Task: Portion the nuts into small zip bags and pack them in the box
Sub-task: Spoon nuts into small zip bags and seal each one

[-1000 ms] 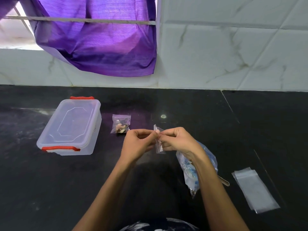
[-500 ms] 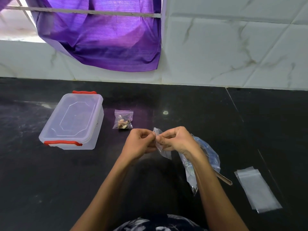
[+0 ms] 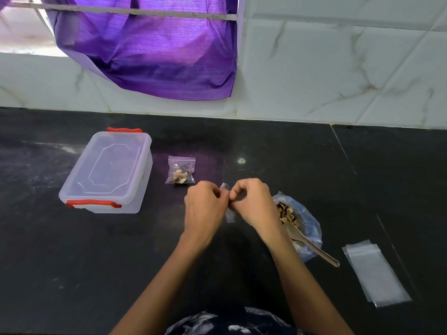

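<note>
Between both hands, an empty small zip bag is pinched at its mouth, above the bench.

Left hand and right hand meet knuckle to knuckle, fingers curled tight on the bag's top edge, looking set to pry it open. Just right sits the big bag of nuts, a spoon lying in it; spare bags wait further right. One filled bag lies beyond the hands, the lidded box well left. Risk: thin film may slip or tear if the two sides stick together, and the right wrist, close by the nut bag, could nudge it and spill. Hard to tell whether the mouth is parted; fingertips hide the seal.
</note>
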Tool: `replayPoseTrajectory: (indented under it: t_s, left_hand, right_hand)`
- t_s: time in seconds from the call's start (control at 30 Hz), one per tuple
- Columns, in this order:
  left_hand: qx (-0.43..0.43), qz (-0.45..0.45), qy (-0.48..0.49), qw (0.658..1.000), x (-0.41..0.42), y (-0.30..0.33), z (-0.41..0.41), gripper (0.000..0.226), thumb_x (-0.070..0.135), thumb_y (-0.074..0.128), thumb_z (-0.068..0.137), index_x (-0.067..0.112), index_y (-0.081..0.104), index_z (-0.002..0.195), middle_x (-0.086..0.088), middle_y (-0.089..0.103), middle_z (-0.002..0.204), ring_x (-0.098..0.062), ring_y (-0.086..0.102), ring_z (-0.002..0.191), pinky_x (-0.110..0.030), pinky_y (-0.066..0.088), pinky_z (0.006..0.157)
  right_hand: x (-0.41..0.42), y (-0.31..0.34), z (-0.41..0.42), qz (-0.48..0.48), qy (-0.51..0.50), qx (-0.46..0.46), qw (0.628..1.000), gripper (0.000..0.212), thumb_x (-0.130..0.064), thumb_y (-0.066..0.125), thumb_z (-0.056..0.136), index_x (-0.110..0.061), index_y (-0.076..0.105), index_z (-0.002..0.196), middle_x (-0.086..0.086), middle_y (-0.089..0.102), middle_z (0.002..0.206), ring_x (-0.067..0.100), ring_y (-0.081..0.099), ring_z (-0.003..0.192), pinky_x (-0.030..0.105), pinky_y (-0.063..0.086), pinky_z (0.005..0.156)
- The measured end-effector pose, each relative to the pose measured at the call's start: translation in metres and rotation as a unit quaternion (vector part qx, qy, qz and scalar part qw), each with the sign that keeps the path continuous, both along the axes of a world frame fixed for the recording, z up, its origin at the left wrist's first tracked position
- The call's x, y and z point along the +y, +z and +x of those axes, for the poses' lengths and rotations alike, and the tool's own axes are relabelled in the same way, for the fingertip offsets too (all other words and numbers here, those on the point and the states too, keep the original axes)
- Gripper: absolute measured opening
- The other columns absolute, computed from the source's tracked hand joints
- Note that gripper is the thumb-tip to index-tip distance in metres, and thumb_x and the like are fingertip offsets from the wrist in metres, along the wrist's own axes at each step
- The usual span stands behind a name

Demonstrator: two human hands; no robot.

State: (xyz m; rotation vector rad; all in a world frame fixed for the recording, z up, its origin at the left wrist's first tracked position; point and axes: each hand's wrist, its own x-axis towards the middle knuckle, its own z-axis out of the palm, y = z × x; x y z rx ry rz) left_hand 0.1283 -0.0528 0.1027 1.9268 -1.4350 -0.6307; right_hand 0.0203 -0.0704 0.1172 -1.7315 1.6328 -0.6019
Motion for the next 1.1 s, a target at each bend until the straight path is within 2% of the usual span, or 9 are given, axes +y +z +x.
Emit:
replayPoseTrajectory:
  t_s: [0.07,0.17,0.33,0.43,0.53,0.6,0.7,0.9,1.1]
  left_hand:
    - [-0.011,0.029,0.0,1.0,-0.003,-0.003,0.002,0.033,0.028,0.059,0.089,0.01,0.068,0.063,-0.004,0.062,0.057,-0.025,0.064,0.062,-0.037,0.056,0.064]
    - [-0.014,0.063,0.002,0.998,-0.004,-0.005,0.005,0.022,0.023,0.064,0.082,0.012,0.067,0.063,-0.002,0.06,0.059,-0.029,0.066,0.071,-0.032,0.054,0.064]
    - [-0.013,0.068,-0.028,0.997,-0.006,0.0,0.008,0.017,0.02,0.068,0.083,0.015,0.071,0.099,-0.002,0.07,0.092,-0.016,0.067,0.087,-0.033,0.056,0.079]
    - [0.049,0.051,-0.142,0.987,-0.007,0.003,0.019,0.055,0.016,0.073,0.077,0.021,0.055,0.129,0.001,0.059,0.128,-0.011,0.056,0.115,-0.028,0.046,0.098]
    - [0.135,0.069,-0.292,0.944,-0.003,0.002,0.033,0.104,0.019,0.077,0.062,0.031,0.021,0.149,0.01,0.018,0.156,-0.006,0.018,0.144,-0.032,0.027,0.115]
    - [0.137,0.067,-0.313,0.937,-0.002,-0.008,0.037,0.12,0.028,0.076,0.052,0.037,0.009,0.15,0.017,0.022,0.153,-0.007,0.02,0.144,-0.048,0.026,0.116]
    - [0.162,-0.008,-0.275,0.948,-0.003,-0.022,0.027,0.107,0.036,0.078,0.049,0.032,0.029,0.143,0.023,0.053,0.125,-0.008,0.052,0.123,-0.057,0.03,0.11]
    - [0.225,-0.077,-0.276,0.931,-0.002,-0.02,0.015,0.051,0.027,0.075,0.058,0.016,0.061,0.105,0.0,0.069,0.096,-0.016,0.067,0.087,-0.034,0.056,0.077]
    - [0.244,-0.128,-0.259,0.926,0.001,-0.023,0.01,0.045,0.027,0.076,0.059,0.015,0.066,0.101,0.003,0.071,0.095,-0.014,0.068,0.088,-0.025,0.055,0.076]
  right_hand:
    - [0.003,0.0,0.0,0.002,-0.008,0.035,0.999,0.027,-0.012,0.069,0.083,-0.026,0.056,0.064,-0.011,0.06,0.072,-0.001,0.053,0.06,0.005,0.038,0.048]
    - [0.002,0.003,0.001,0.007,-0.009,0.063,0.998,0.014,-0.012,0.068,0.085,-0.023,0.068,0.076,-0.004,0.067,0.086,0.009,0.064,0.077,0.019,0.049,0.064]
    - [-0.01,0.012,0.009,0.187,0.04,0.115,0.975,0.031,-0.022,0.059,0.091,-0.025,0.061,0.122,0.003,0.059,0.122,0.02,0.057,0.11,0.027,0.043,0.078]
    - [0.004,0.012,0.001,0.074,0.066,0.069,0.993,0.043,-0.008,0.064,0.086,-0.028,0.059,0.124,-0.003,0.062,0.12,0.016,0.06,0.106,0.026,0.046,0.082]
    - [0.006,0.013,-0.01,0.078,0.083,-0.015,0.993,0.047,-0.005,0.066,0.081,-0.027,0.06,0.122,-0.007,0.064,0.111,0.014,0.063,0.099,0.031,0.053,0.084]
    - [0.003,0.017,-0.014,0.089,0.088,-0.057,0.99,0.048,-0.002,0.066,0.079,-0.027,0.061,0.12,-0.008,0.065,0.104,0.013,0.063,0.096,0.038,0.054,0.085]
    - [0.007,0.021,-0.015,0.09,0.101,-0.062,0.989,0.043,-0.005,0.064,0.08,-0.029,0.062,0.117,-0.012,0.061,0.094,0.013,0.064,0.091,0.033,0.054,0.078]
    - [0.012,0.031,-0.02,0.034,0.084,0.017,0.996,0.022,-0.014,0.065,0.082,-0.031,0.07,0.095,-0.009,0.06,0.1,0.011,0.064,0.083,0.023,0.051,0.069]
    - [0.013,0.038,-0.019,0.009,0.047,0.03,0.998,0.019,-0.007,0.068,0.08,-0.026,0.069,0.082,-0.006,0.055,0.107,0.012,0.063,0.081,0.028,0.055,0.073]
